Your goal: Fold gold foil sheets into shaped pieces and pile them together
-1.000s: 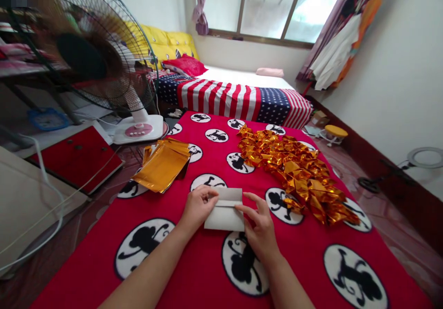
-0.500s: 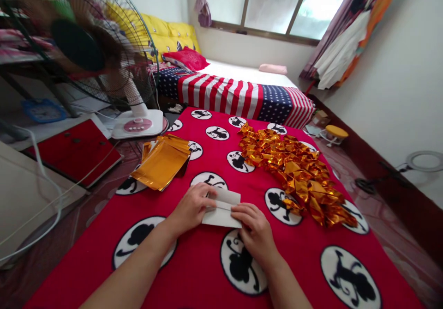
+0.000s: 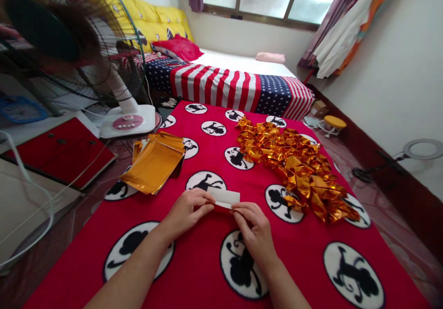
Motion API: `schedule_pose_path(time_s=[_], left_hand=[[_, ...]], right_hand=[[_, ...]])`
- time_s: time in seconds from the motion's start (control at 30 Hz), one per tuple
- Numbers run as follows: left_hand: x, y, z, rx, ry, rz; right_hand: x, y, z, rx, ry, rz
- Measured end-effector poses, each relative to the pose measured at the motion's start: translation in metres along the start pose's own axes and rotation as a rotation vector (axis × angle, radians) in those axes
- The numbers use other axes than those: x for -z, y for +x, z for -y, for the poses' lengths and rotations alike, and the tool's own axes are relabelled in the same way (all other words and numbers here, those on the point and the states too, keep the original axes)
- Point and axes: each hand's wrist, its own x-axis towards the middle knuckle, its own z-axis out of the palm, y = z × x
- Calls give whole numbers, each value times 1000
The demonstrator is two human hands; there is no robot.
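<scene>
A sheet of foil paper (image 3: 225, 196) lies pale side up on the red cloth, its near part folded up so a strip of shiny orange-red shows along the front. My left hand (image 3: 189, 211) pinches the left end of that fold between thumb and fingers. At the right end, my right hand (image 3: 254, 226) grips the same fold, thumb below and fingers on top. To the left rests a stack of gold foil sheets (image 3: 154, 161), slightly fanned. On the right spreads a heap of folded gold foil pieces (image 3: 294, 163).
The red cloth (image 3: 290, 272) with black-and-white figures covers the surface before me. A standing fan (image 3: 129, 119) is at the left, near a red panel (image 3: 58, 152). Beyond is a bed with a flag-patterned cover (image 3: 221, 85); a yellow stool (image 3: 334, 122) stands at right.
The near flap of the foil paper has been lifted and folded away from me, narrowing the pale area. Both hands now pinch its near edge. The view has shifted slightly.
</scene>
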Motion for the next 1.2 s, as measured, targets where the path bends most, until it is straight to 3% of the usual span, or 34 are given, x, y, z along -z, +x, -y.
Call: schedule_pose_path(time_s=[0.27,0.43,0.63,0.83,1.2], left_hand=[[-7,3,3,43,73,-84],[-9,5,1,49,77,-145],[-7,5,1,57,78,-114],[-6,6,0,8,164,-37],[-13,5,-5,42,248,-132]], right_hand=[[-6,4,3,-206,24,-92],[-7,4,4,-208,-141,-56],[-8,4,5,-227,-330,-53],[-9,1,3,-230,-311,-69],[-9,5,7,-247,-403,-48]])
